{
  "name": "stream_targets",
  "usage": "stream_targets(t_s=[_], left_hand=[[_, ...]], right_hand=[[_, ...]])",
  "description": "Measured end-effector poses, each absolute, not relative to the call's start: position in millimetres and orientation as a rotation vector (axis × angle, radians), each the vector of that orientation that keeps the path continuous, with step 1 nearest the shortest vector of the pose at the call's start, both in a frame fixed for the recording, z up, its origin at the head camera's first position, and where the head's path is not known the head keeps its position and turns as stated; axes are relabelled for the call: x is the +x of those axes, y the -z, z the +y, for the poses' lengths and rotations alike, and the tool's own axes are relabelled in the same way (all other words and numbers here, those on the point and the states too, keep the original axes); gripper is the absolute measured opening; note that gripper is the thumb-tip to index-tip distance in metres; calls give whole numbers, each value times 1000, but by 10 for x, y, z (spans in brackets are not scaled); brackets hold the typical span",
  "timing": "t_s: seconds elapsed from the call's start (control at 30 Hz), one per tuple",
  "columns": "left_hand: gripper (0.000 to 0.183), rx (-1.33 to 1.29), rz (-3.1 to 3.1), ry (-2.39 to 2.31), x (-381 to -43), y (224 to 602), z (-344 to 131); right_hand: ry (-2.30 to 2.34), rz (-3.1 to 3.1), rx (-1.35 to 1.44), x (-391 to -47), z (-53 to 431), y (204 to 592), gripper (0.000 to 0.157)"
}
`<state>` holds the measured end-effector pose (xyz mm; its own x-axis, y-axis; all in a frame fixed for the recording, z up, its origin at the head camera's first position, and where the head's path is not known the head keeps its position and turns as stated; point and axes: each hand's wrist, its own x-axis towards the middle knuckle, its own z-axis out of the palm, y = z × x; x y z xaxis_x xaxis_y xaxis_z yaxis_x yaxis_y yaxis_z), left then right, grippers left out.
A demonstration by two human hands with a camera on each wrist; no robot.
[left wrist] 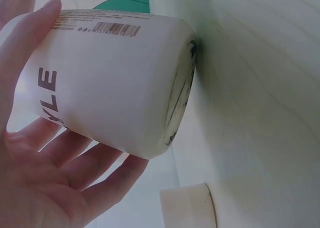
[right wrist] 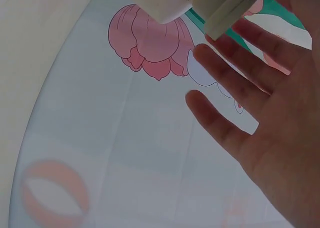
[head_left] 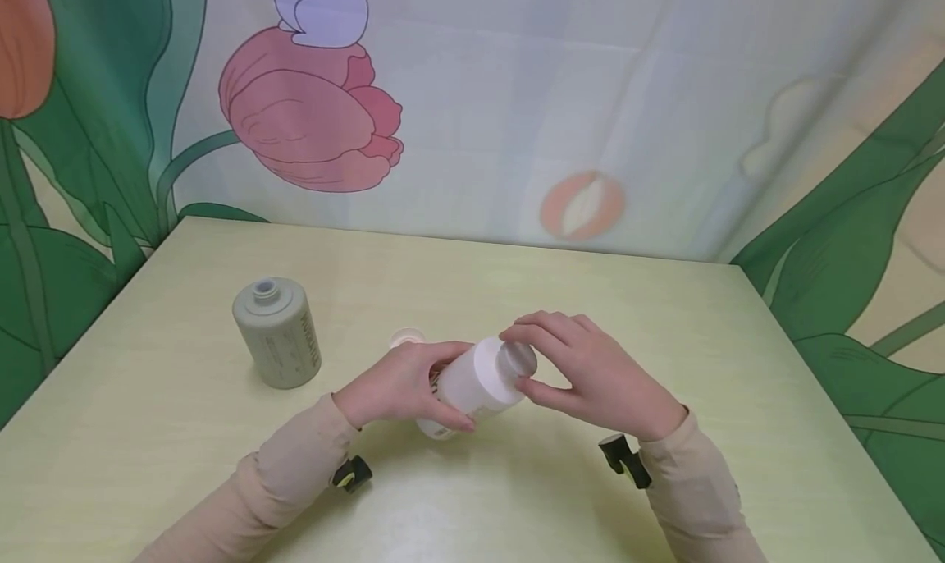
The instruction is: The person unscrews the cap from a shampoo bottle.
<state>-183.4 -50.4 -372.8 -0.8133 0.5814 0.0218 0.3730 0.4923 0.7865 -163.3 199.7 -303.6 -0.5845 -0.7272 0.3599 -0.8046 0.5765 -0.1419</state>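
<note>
A white bottle [head_left: 468,382] with dark lettering is tilted above the table, its capped end to the right and its base low, close to the tabletop. My left hand [head_left: 406,382] grips it round the body, thumb on the near side. In the left wrist view the bottle [left wrist: 110,82] shows a barcode and dark marks on its base. At the other end, my right hand [head_left: 583,374] pinches the cap [head_left: 518,359] between thumb and fingertips. In the right wrist view the cap [right wrist: 225,12] sits on the neck; the other fingers are spread beside it.
An uncapped grey-green bottle [head_left: 280,333] stands upright at the left of the table [head_left: 472,497]. Just beyond my left hand lies a small pale round cap [head_left: 406,334], partly hidden. A printed curtain [head_left: 472,120] hangs behind the table's far edge.
</note>
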Motion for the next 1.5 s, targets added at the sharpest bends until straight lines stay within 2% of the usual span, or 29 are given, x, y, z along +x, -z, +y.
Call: stream_targets(t_s=[0.17, 0.4, 0.53, 0.8, 0.87, 0.97, 1.2, 1.5], left_hand=[[75, 824, 2493, -1233, -1824, 3736, -502], [76, 825, 2494, -1233, -1824, 3746, -500], [75, 832, 2500, -1232, -1827, 3744, -498], [75, 859, 2511, -1218, -1833, 3744, -497], [75, 856, 2505, -1226, -1834, 3749, -495], [75, 844, 2502, -1227, -1834, 3754, -496], [76, 833, 2502, -1219, -1829, 3754, -493], [75, 842, 2496, -1225, -1835, 3748, -496]], right_hand=[[-400, -2587, 1176, -1635, 1989, 3054, 43], [-373, -2528, 1174, -1647, 1986, 3086, 31], [-357, -2510, 1220, -1644, 1984, 3077, 30], [-397, -2627, 1113, -1606, 1995, 3042, 50], [-412, -2649, 1077, -1606, 1993, 3037, 51], [-413, -2653, 1061, -1608, 1984, 3030, 47], [-361, -2579, 1172, -1604, 1994, 3030, 28], [-410, -2680, 1126, -1589, 2005, 2995, 51]])
